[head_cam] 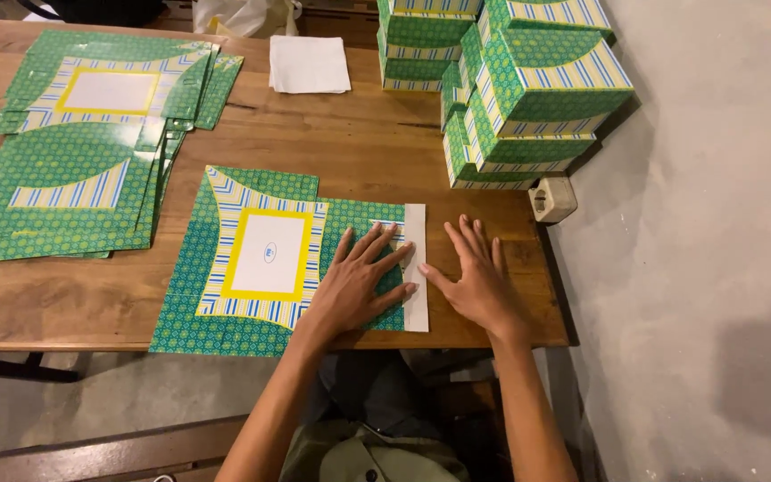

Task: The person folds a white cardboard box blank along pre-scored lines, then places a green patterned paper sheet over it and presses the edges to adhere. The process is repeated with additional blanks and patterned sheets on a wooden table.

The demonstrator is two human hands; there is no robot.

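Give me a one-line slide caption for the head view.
Both hands, left hand and right hand, press flat on a green patterned flat cardboard box blank on the wooden table.

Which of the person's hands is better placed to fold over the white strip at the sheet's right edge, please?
Probably the right hand: it lies on the table just beside the white strip, thumb touching it, while the left hand presses the flat green sheet.
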